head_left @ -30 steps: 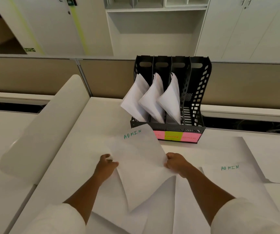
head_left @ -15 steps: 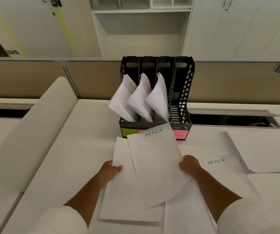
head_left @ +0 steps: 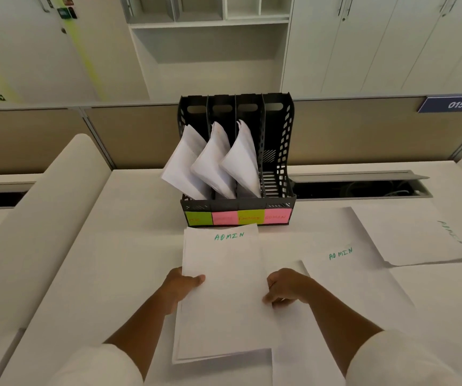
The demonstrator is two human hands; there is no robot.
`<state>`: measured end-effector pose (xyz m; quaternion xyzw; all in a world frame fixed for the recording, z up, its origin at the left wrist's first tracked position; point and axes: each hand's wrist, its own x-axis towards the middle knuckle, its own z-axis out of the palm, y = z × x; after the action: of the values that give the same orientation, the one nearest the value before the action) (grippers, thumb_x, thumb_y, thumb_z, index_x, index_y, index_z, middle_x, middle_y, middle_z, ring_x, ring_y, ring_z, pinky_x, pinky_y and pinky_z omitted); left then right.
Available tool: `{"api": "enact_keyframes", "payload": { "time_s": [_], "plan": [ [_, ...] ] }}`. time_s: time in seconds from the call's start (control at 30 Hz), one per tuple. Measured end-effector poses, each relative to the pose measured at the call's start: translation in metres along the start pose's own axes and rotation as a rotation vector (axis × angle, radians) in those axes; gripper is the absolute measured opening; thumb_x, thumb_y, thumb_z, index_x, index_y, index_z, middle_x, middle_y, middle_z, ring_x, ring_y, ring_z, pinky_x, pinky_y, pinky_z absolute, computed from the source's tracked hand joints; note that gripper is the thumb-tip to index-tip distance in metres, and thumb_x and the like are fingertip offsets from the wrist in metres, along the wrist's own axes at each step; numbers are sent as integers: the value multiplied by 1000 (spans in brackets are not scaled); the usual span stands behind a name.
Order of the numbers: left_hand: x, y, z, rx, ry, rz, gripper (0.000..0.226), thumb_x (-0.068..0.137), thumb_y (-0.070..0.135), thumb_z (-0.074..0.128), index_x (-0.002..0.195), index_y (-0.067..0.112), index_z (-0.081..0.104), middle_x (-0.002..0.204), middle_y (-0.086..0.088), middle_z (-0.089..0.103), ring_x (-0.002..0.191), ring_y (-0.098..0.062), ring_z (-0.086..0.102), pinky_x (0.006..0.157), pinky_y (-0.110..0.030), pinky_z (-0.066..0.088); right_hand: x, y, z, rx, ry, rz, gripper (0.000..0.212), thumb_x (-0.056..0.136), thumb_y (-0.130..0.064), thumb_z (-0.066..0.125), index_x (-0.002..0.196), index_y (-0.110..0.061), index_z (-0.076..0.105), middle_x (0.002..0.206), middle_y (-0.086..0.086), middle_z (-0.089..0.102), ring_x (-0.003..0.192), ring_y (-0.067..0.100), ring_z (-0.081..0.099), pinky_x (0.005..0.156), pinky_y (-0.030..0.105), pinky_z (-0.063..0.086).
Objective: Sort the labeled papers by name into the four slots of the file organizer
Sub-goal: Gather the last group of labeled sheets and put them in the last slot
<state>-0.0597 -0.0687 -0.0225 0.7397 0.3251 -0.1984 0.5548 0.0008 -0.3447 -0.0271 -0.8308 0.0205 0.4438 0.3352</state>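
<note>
With three slots of the organizer (head_left: 236, 151) filled, we grip the ADMIN stack (head_left: 224, 291) between our left hand (head_left: 181, 288) and right hand (head_left: 286, 286) (the fourth slot (head_left: 273, 162) looks empty), and two more ADMIN sheets (head_left: 343, 263) wait on the desk (head_left: 107, 260)

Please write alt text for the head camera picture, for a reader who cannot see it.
Two hands, left hand and right hand, hold a stack of papers marked ADMIN by its sides on a white desk. Behind it stands a black four-slot file organizer; three slots hold papers, the rightmost none. Two more ADMIN sheets lie to the right.
</note>
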Motion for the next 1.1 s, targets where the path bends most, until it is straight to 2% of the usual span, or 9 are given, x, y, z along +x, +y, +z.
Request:
{"api": "enact_keyframes", "payload": {
  "time_s": [0.1,0.2,0.33,0.43,0.63,0.77,0.9,1.03,1.1],
  "plan": [
    [0,-2,-1,72,33,-16,45,86,19,72,126,5,58,123,-12,64,105,-28,61,93,-36,49,1,7,-6,-16,147,-46,22,70,-5,77,90,-7,68,79,7,69,71,20,71,71,28,58],
    [0,-3,-5,126,59,-26,41,88,13,67,127,5,57,124,-12,62,97,-25,57,85,-32,46,-1,14,-15,-102,301,-109,28,69,-8,78,94,-15,67,93,8,68,69,18,65,70,25,56],
    [0,-5,-9,192,89,-33,35,88,7,63,122,3,58,115,-13,63,95,-27,56,82,-31,43,-4,21,-19,-364,224,-231,45,75,-10,76,116,-23,63,108,2,56,90,11,51,67,14,42],
    [0,-7,-9,198,96,-46,30,88,5,62,118,5,59,109,-11,62,91,-26,55,80,-30,42,-2,23,-17,-400,209,-303,52,74,-3,72,120,-25,61,115,3,50,95,7,46,65,11,41],
    [-2,-5,-4,201,61,-36,36,89,7,62,124,4,57,116,-12,62,97,-27,56,82,-31,43,3,19,-7,-520,223,-309,58,80,-1,62,132,-25,52,125,2,45,117,15,52,90,29,52],
    [-3,-4,-1,193,45,-31,36,89,8,62,124,4,56,108,-8,60,97,-26,57,81,-31,44,6,18,-4,-626,227,-295,41,86,-8,57,124,-22,59,122,2,49,113,18,54,91,28,49],
    [-5,-3,0,169,28,-26,36,89,8,63,124,4,57,114,-11,63,98,-28,59,82,-32,46,4,16,-13,-663,219,-324,23,91,-21,54,110,-16,68,114,4,56,108,18,53,92,28,44],
    [-4,-2,1,144,20,-18,37,88,10,65,124,4,57,115,-12,63,100,-29,60,83,-33,47,-2,8,-35,-330,264,-334,12,85,-13,62,91,-10,71,89,1,69,79,12,64,68,14,47],
    [-4,-2,3,133,17,-17,39,88,10,65,125,5,57,118,-13,64,103,-31,61,86,-35,49,-6,0,-44,-132,260,-331,7,85,-11,63,88,-8,69,83,4,74,74,13,71,65,11,50]
  ]
}}
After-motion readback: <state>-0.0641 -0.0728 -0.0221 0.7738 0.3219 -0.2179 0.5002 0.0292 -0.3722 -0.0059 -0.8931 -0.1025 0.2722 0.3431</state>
